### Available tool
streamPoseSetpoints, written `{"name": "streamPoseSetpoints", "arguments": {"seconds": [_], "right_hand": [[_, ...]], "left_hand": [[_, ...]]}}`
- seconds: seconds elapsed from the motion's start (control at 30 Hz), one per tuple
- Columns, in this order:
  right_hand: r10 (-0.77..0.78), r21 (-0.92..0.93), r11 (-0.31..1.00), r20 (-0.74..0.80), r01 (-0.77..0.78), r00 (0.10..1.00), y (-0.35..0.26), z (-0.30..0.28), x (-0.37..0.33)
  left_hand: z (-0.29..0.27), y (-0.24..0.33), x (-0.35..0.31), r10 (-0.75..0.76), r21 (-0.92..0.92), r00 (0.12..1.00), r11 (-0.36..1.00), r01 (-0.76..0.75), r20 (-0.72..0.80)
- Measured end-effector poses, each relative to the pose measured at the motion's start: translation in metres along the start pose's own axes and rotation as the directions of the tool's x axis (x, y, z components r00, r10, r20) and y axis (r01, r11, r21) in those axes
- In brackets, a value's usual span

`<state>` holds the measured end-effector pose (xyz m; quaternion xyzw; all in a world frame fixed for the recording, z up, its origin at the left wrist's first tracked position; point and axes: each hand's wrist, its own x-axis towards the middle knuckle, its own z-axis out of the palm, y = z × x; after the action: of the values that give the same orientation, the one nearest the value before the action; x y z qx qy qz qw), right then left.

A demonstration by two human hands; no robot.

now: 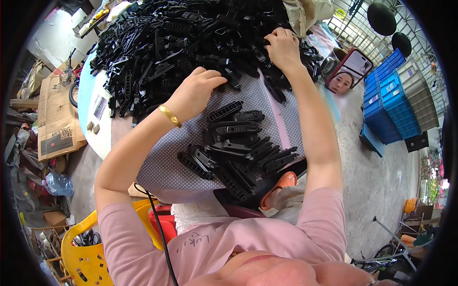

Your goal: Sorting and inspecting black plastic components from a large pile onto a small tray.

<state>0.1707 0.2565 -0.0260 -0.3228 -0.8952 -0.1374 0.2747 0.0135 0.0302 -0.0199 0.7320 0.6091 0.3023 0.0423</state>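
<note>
A large heap of black plastic parts covers the far side of the table. They are long and narrow, some with slotted, ladder-like faces. At the heap's near edge is my left hand, fingers loosely bent and fingertips beside a black part; nothing shows in its grasp. My right hand reaches farther, on the heap's right side, with fingers curled down among the parts. Whatever those fingertips grip is hidden. Closer to me lies a smaller pile of similar black parts, near the table's front edge.
The patterned tablecloth has a pink stripe. A phone stands right of the heap, beside a metal container. Blue crates are stacked at the right. A yellow chair stands at lower left, and a black cable hangs before me.
</note>
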Motion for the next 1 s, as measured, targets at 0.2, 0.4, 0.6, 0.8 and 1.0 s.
{"name": "streamPoseSetpoints", "arguments": {"seconds": [0.2,0.4,0.6,0.8,1.0], "right_hand": [[0.061,0.26,0.966,-0.256,0.008,0.965,-0.004,-0.011,0.002],[-0.024,0.669,0.708,-0.298,0.227,0.954,-0.043,-0.05,-0.003],[-0.406,0.981,0.069,0.195,-0.182,0.893,-0.075,-0.084,-0.02],[-0.457,0.924,0.364,0.07,0.115,0.887,-0.095,-0.072,-0.028],[-0.369,0.902,0.417,0.055,0.112,0.928,-0.09,-0.067,-0.024]], "left_hand": [[0.005,0.0,0.015,0.165,0.428,0.975,0.878,-0.214,0.15],[-0.003,0.01,0.016,-0.247,-0.467,0.946,0.875,0.124,-0.21],[-0.022,-0.002,0.005,-0.407,-0.973,0.896,0.066,0.222,0.177],[-0.021,0.006,0.005,-0.631,-0.911,0.722,0.058,0.408,0.284],[-0.022,-0.005,0.003,-0.603,-0.933,0.738,-0.03,0.357,0.302]]}}
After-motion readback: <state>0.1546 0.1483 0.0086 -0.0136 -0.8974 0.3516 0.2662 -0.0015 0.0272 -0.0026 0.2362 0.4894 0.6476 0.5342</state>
